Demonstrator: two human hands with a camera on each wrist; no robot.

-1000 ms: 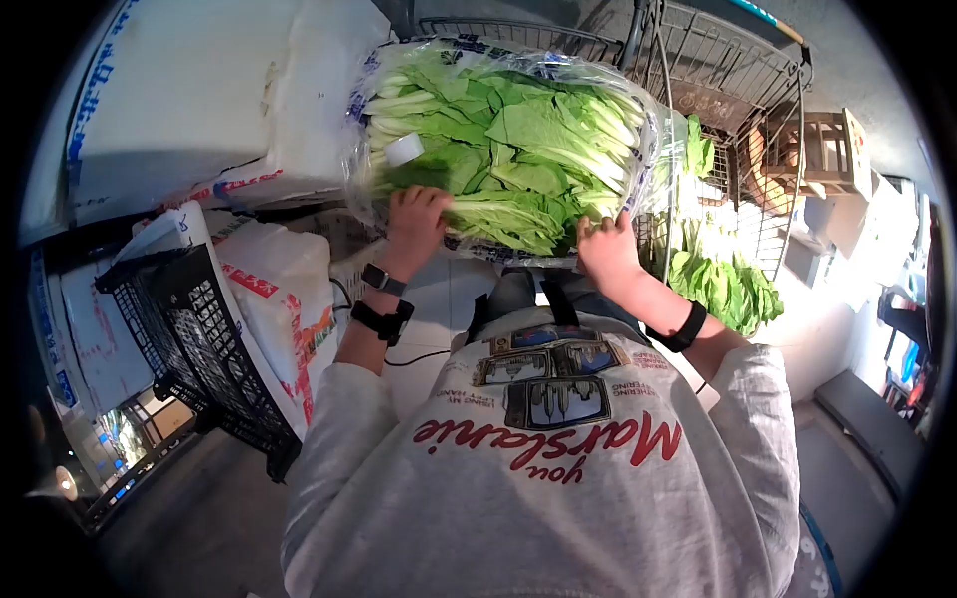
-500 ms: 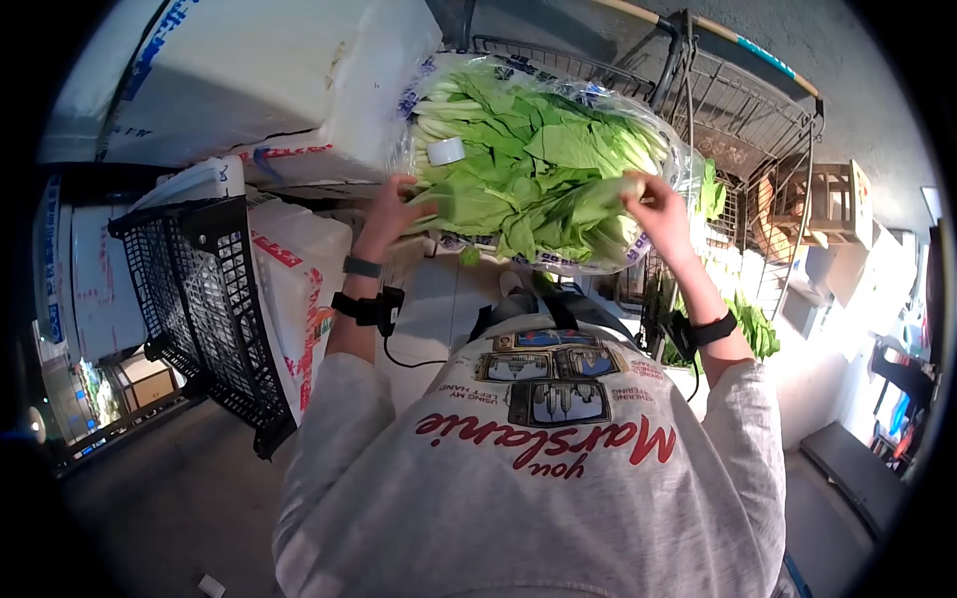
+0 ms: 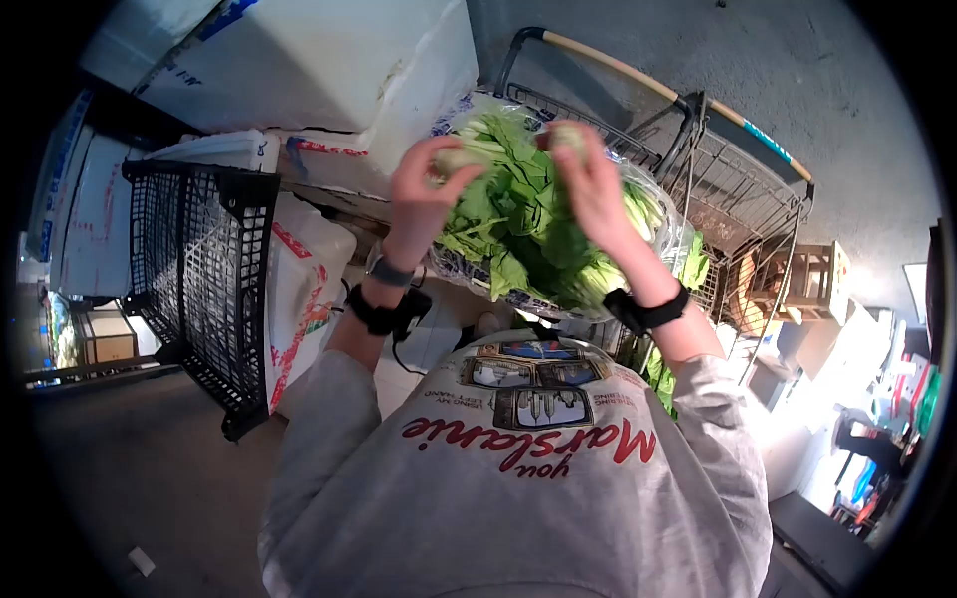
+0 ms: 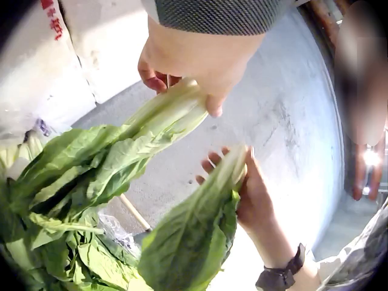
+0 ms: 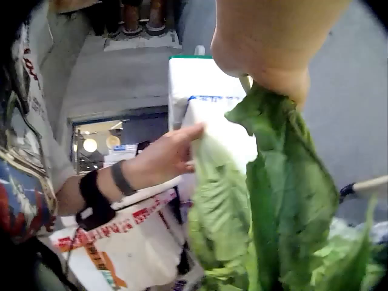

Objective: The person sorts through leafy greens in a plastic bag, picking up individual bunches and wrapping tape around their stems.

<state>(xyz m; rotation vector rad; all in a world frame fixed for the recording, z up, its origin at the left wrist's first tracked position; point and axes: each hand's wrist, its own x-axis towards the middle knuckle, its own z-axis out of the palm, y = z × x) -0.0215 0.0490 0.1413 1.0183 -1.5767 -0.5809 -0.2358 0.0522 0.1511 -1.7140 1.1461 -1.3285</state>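
My left hand (image 3: 419, 194) grips a bunch of leafy greens (image 4: 145, 127) by its pale stem end, with the leaves hanging down. Across from it, my right hand (image 3: 595, 189) pinches a second bunch of greens (image 5: 285, 182) at the stems, leaves downward as well. Both hands are raised over a heap of the same greens (image 3: 646, 211), which lies in clear plastic wrap (image 3: 682, 237) with blue print. The held leaves hide much of the heap in the head view.
Stacked white foam boxes (image 3: 309, 70) stand on the left, near a tilted black plastic crate (image 3: 204, 274). A wire cart (image 3: 743, 149) with a tan handle (image 3: 618, 65) is behind and to the right. More greens (image 3: 695, 264) show beside the cart.
Both hands have come up from the near edge of the heap, each now holding a bunch of greens. The head view has turned toward the right.
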